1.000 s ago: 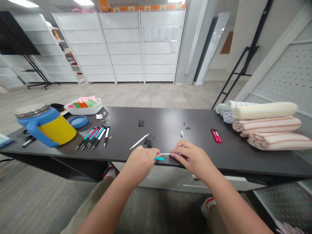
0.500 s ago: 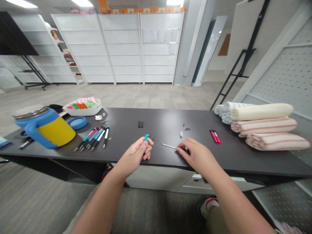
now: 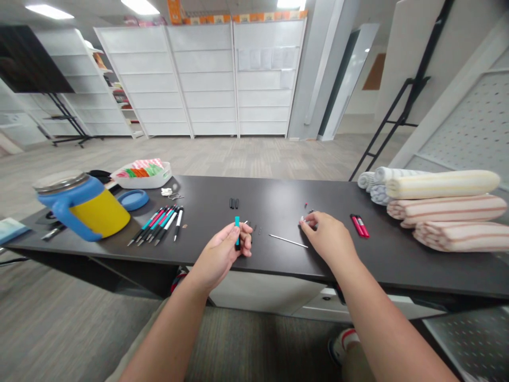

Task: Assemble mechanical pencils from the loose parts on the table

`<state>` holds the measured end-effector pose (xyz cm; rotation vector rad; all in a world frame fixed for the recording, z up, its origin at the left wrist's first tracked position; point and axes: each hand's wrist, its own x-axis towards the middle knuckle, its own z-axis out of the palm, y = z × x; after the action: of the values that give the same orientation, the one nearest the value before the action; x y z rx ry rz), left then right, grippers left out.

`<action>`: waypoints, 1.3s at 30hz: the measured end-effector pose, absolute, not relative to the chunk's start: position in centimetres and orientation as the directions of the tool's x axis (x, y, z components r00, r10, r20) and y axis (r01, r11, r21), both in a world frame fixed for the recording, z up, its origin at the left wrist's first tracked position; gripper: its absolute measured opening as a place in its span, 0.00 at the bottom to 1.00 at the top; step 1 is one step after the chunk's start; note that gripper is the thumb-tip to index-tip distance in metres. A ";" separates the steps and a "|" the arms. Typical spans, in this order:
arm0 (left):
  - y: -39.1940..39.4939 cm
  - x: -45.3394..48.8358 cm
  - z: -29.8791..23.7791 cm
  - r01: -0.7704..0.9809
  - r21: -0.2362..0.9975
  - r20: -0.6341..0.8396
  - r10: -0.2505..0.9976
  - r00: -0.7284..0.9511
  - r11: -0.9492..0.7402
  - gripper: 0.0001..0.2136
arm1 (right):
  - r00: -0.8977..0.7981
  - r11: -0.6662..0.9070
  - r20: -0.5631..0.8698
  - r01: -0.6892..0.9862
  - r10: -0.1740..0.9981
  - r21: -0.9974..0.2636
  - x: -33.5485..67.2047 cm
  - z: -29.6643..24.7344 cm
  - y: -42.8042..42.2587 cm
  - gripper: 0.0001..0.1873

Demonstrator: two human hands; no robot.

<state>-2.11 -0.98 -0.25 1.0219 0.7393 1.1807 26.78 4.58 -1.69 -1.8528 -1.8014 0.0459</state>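
Observation:
My left hand (image 3: 225,249) is closed around a teal pen barrel (image 3: 237,223) with a dark lower end, held upright. A small pale tip also shows by its fingers. My right hand (image 3: 328,236) is at the tabletop, thumb and index finger pinched at a small whitish plastic part (image 3: 302,219). Its fingers partly cover the tiny metal pieces there. A thin metallic pen refill (image 3: 288,241) lies on the table between my hands. Beyond my left hand are two short black tubes (image 3: 234,203). Tiny springs (image 3: 260,231) lie close to its fingers.
Several pens (image 3: 157,225) lie at left, near a blue-yellow mug (image 3: 93,212), a blue lid (image 3: 134,199) and a white basket (image 3: 149,181) of colourful packets. On the right are two red pen barrels (image 3: 359,226) and rolled towels (image 3: 449,207). A tiny red piece (image 3: 306,205) lies beyond my right hand.
My right hand has let go of the refill, now on the table, and moved right and forward to the small parts. My left hand has turned the teal barrel, showing more of it.

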 end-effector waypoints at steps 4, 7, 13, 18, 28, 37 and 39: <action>-0.7 -1.8 -0.4 -0.356 0.933 0.042 0.968 0.247 0.050 0.17 | 0.093 0.075 0.375 0.908 0.922 -0.411 26.9 -1.8 4.3 0.10; -0.6 -1.8 -0.6 -0.298 0.954 0.066 0.968 0.244 0.010 0.18 | 0.106 0.099 0.363 0.859 0.926 -0.502 27.1 -1.6 3.7 0.10; -1.0 -1.9 -0.2 0.491 0.823 0.214 0.956 0.198 -0.286 0.10 | 0.104 0.126 0.269 0.689 0.957 -0.714 26.9 -1.4 1.2 0.18; -0.2 1.0 0.7 0.779 0.368 0.293 0.858 0.422 -0.508 0.15 | 0.086 0.172 0.285 0.622 0.955 -0.764 27.1 -1.7 0.3 0.18; 2.4 4.5 1.7 0.835 0.011 0.134 0.828 0.544 -0.550 0.10 | 0.160 0.156 0.270 0.508 0.949 -0.847 27.0 -1.2 -0.3 0.20; 2.1 3.9 1.3 0.837 0.045 0.185 0.828 0.529 -0.545 0.08 | 0.204 0.194 0.292 0.397 0.934 -0.897 27.1 -1.3 -0.1 0.20; 1.6 3.1 1.0 0.857 0.092 0.238 0.847 0.475 -0.507 0.08 | 0.195 0.215 0.309 0.392 0.931 -0.895 27.2 -1.2 -0.1 0.20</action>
<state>3.11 1.57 1.04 2.7321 1.5789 0.4051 27.17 -0.11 -1.17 -1.3670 -1.3885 0.6196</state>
